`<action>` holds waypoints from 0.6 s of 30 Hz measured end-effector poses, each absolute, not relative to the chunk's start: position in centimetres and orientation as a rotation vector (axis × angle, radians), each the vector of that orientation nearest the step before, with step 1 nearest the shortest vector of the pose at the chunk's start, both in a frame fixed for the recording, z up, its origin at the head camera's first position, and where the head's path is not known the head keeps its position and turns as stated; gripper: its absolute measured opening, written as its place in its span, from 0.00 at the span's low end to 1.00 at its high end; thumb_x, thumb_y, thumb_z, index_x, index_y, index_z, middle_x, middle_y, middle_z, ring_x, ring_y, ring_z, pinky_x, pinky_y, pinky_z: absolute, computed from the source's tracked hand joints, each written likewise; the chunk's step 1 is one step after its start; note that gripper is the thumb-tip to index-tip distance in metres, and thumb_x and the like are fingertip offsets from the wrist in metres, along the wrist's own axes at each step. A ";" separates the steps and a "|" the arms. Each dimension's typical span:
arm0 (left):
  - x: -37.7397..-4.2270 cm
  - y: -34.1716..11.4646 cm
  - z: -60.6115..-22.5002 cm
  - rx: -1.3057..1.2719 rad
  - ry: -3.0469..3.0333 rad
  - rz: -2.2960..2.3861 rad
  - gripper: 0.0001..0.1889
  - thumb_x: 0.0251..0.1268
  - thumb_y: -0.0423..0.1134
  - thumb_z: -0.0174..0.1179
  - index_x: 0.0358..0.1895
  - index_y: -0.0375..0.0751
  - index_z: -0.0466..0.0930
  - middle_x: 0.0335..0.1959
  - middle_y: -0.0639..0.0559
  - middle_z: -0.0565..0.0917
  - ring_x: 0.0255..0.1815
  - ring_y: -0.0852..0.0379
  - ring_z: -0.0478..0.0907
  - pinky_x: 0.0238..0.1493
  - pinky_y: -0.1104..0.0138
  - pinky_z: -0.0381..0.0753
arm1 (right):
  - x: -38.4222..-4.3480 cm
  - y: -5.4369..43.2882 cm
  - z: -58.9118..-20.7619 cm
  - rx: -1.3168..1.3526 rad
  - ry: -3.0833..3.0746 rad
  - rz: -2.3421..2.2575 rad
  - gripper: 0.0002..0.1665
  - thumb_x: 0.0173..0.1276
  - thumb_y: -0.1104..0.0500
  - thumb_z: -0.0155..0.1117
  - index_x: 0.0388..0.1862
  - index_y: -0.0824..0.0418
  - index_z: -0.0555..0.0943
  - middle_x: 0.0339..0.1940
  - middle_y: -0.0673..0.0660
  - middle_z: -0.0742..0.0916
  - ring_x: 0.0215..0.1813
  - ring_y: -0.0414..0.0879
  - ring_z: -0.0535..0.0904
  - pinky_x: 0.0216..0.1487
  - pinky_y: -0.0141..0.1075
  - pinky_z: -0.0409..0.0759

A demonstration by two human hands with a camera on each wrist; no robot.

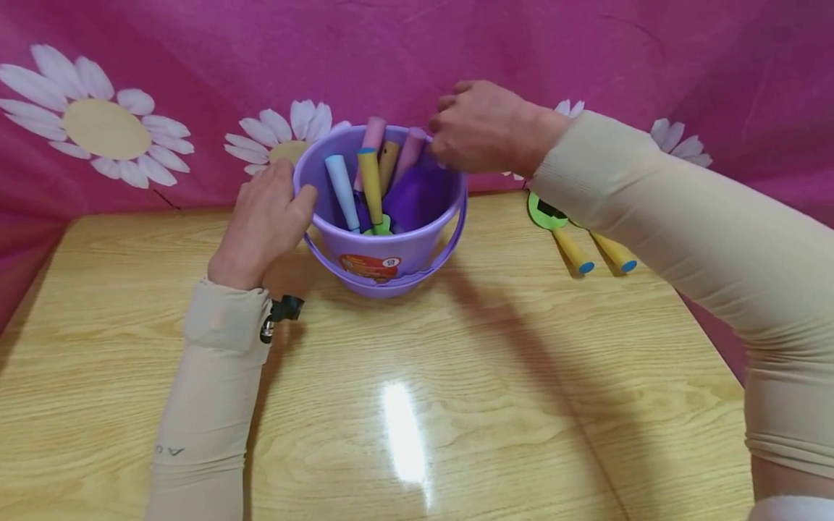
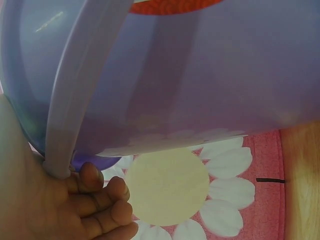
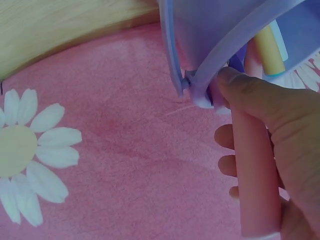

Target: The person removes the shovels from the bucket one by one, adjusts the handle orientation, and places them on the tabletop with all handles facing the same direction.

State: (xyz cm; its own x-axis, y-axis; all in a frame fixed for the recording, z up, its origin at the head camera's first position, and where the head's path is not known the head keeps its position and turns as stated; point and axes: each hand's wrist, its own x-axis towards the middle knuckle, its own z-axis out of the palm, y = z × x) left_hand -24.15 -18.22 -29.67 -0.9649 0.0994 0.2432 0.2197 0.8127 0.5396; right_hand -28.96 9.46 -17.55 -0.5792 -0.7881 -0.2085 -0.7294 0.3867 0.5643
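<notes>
A purple bucket (image 1: 426, 250) with a red label stands near the back of the wooden table. My left hand (image 1: 263, 221) holds its rim at the left, thumb over the edge and fingers outside, beside the bucket handle (image 2: 75, 90). Inside are tools with a light blue handle (image 1: 342, 192), a yellow handle (image 1: 370, 184), a tan handle (image 1: 388, 163) and pink handles (image 1: 374, 135). At the right rim, my right hand (image 1: 482, 126) grips a pink-handled tool (image 3: 257, 185), thumb along the handle. The tool's far end is hidden.
Two yellow-handled tools lie on the table (image 1: 365, 405) right of the bucket, partly under my right forearm; one has a green round head (image 1: 546, 212). A pink cloth (image 1: 404, 58) with white daisies hangs behind the table.
</notes>
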 end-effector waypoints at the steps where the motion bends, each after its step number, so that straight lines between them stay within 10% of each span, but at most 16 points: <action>1: -24.2 -18.2 -29.7 -0.247 -2.796 -0.869 0.23 0.72 0.47 0.40 0.53 0.28 0.71 0.46 0.34 0.76 0.51 0.37 0.72 0.56 0.46 0.70 | -28.9 9.6 -17.5 1.397 -2.533 -0.943 0.12 0.75 0.59 0.60 0.44 0.63 0.87 0.49 0.65 0.90 0.54 0.62 0.83 0.59 0.56 0.81; 18: -24.3 -18.6 -29.8 -0.250 -2.773 -0.856 0.22 0.72 0.47 0.39 0.49 0.27 0.71 0.44 0.32 0.76 0.49 0.35 0.73 0.54 0.45 0.70 | -28.8 13.0 -17.7 1.401 -2.485 -0.669 0.13 0.81 0.55 0.53 0.48 0.64 0.79 0.43 0.65 0.86 0.50 0.64 0.83 0.54 0.60 0.81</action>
State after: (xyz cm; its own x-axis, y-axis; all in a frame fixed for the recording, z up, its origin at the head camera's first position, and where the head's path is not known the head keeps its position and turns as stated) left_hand -24.28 -18.55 -29.77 -0.9593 0.0949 0.2658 0.2282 0.8151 0.5325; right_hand -28.80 13.02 -17.67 -0.5260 -0.8496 -0.0382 -0.7539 0.4450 0.4834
